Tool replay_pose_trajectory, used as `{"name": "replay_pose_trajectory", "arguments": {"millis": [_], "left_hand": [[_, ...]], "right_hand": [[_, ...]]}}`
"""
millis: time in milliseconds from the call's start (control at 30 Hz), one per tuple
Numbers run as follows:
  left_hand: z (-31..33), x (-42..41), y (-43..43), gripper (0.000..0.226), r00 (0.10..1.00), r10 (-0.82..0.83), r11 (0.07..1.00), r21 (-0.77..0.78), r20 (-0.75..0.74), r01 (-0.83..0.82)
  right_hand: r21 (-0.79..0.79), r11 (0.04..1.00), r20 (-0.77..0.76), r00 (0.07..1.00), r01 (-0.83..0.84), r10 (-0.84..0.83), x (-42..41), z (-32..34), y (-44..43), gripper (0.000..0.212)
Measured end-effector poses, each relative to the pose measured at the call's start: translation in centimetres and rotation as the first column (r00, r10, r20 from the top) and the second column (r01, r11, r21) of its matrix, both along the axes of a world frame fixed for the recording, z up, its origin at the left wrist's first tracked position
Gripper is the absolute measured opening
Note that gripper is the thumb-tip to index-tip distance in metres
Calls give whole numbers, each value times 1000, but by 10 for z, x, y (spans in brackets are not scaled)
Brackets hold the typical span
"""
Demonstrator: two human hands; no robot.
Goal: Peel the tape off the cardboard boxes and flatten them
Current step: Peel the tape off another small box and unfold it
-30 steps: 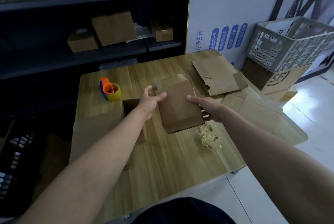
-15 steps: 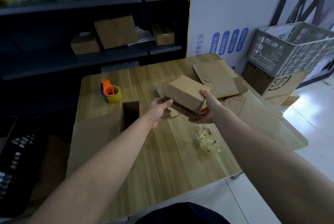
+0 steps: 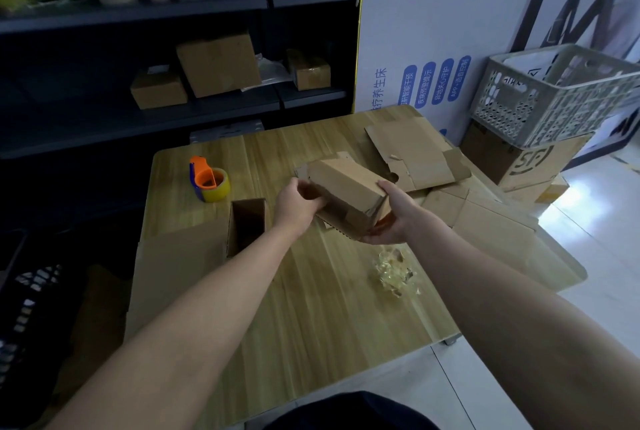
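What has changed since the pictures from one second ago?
The small box lay flat on the table under both hands. The left hand and right hand have lifted it, and it now has a box shape, tilted, gripped at both ends. The tape dispenser, the tape wad and the flattened cardboard stayed put.

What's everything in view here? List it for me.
table: one, light wood, centre
box: one, brown, held up over table
open box: one, brown, table's left edge
flat cardboard: several sheets, brown, table's right side
tape wad: one, clear, table's near right
tape dispenser: one, orange and yellow, table's far left
carton: one, brown, floor at right
crate: one, grey, atop carton
shelf boxes: three, brown, behind table
left hand: one, grips box's left end
right hand: one, cradles box's right end
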State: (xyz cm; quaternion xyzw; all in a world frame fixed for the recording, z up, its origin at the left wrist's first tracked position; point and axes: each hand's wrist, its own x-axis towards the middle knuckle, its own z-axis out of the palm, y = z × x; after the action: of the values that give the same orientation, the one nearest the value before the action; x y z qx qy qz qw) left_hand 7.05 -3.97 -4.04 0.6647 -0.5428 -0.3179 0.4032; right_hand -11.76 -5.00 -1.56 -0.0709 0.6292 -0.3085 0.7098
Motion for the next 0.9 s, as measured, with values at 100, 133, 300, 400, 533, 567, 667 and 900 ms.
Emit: {"name": "replay_pose_trajectory", "arguments": {"millis": [100,133,300,400,533,567,667,900], "left_hand": [[-7,4,1,40,995,-47,996,-75,91,54],[-9,5,2,40,996,-60,994,-88,72,66],[-7,11,0,25,986,-8,994,-112,-167,-11],[-1,5,1,23,949,108,989,-67,-298,-134],[7,-12,10,22,993,117,970,-214,-22,-119],[6,-16,11,24,1000,4,983,-182,23,0],[2,-25,14,49,971,-234,972,14,49,234],[-2,-29,10,66,990,-142,990,-11,-10,142]], "right_hand": [[9,1000,-2,1000,-7,7,1,0,-3,83],[10,1000,-1,1000,-6,6,1,0,-5,82],[16,1000,19,1000,15,-16,-5,-4,-7,77],[-10,998,20,998,55,-55,1,-4,-11,68],[-95,992,-37,995,83,-87,12,1,-16,46],[-116,990,-54,995,80,-86,14,2,-17,44],[-161,984,-80,993,77,-90,20,4,-18,40],[-174,977,-13,992,125,-129,31,4,-19,52]]}}
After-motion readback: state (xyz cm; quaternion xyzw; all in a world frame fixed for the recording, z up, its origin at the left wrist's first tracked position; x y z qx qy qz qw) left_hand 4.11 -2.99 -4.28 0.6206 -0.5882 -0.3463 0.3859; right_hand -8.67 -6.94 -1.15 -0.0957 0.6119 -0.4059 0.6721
